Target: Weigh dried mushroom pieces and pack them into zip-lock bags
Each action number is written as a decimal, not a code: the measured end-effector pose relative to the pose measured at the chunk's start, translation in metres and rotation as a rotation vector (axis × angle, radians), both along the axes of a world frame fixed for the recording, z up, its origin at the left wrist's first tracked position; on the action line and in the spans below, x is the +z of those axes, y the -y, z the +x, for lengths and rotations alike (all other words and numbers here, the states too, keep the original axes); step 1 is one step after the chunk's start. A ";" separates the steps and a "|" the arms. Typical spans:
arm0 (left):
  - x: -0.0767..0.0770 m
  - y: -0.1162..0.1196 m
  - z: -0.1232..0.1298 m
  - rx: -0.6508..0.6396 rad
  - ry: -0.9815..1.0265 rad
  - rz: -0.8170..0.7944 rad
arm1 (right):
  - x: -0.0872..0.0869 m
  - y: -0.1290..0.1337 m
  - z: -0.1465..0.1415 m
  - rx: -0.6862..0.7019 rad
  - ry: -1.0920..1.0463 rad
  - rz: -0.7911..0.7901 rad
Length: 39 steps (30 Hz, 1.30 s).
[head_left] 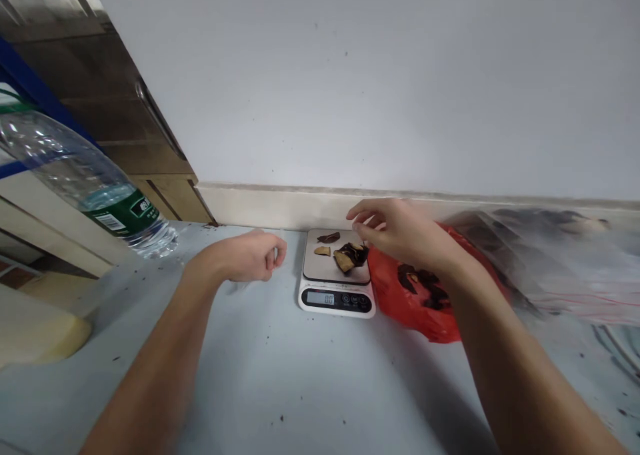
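Observation:
A white kitchen scale (337, 298) stands on the pale blue table, its display seeming to read 0.0. Several dark and tan dried pieces (350, 257) lie on its plate. Left of the scale is my left hand (256, 255), its fingers curled; whether anything is inside them is hidden. Above the plate's right edge hovers my right hand (387, 225), fingers bent and apart, with nothing visible between them. Beside the scale on the right, partly beneath my right forearm, a red plastic bag (400, 308) lies open with more dark dried pieces (425, 287) in it.
A clear water bottle (115, 201) with a green label stands at the left. Near the left edge is a pale yellowish object (45, 335). A clear zip bag (565, 261) with dark contents lies at the right. The white wall (375, 95) rises behind the table (280, 388).

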<state>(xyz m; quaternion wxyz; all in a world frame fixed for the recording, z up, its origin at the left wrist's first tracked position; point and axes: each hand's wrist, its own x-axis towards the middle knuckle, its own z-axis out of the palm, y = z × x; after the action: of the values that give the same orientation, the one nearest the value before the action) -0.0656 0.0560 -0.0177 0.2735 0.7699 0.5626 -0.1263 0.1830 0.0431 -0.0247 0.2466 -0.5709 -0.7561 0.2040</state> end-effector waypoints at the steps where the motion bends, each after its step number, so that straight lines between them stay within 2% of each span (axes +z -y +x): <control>1: 0.003 0.000 -0.002 0.007 0.040 0.040 | 0.000 0.001 0.000 0.010 -0.003 0.030; 4: 0.009 0.001 -0.003 0.057 0.190 0.174 | 0.002 0.005 -0.002 0.113 -0.050 0.041; 9: 0.013 0.007 0.009 0.153 0.496 0.317 | 0.004 0.013 -0.013 0.292 -0.110 -0.059; 12: 0.012 0.010 0.015 0.154 0.646 0.361 | 0.003 0.014 -0.018 0.343 -0.093 -0.051; 16: 0.010 0.009 0.015 0.167 0.705 0.399 | 0.000 0.010 -0.018 0.348 -0.128 -0.072; 19: 0.009 0.007 0.013 0.154 0.682 0.402 | 0.007 0.011 -0.011 0.266 -0.096 -0.079; 23: 0.007 0.005 0.011 0.107 0.439 0.277 | 0.027 0.019 0.012 -0.004 0.290 -0.197; 26: 0.005 0.004 0.014 0.009 0.256 0.126 | 0.028 0.022 0.032 -0.186 0.542 -0.360; 30: 0.002 0.009 0.023 -0.090 0.124 -0.013 | 0.006 0.017 0.044 -0.207 0.589 -0.553; 33: 0.000 0.015 0.031 -0.163 0.154 0.032 | -0.008 0.012 0.042 -0.227 0.558 -0.626; 36: 0.000 0.019 0.039 -0.243 0.217 0.108 | -0.009 0.012 0.040 -0.259 0.546 -0.623; 39: 0.000 0.022 0.044 -0.263 0.231 0.138 | -0.004 0.013 0.041 -0.255 0.526 -0.597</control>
<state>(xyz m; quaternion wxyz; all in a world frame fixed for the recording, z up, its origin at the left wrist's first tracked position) -0.0216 0.0344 -0.0176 0.2639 0.8632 0.4292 -0.0331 0.2244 0.0301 -0.0286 -0.1080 -0.7391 -0.6242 0.2293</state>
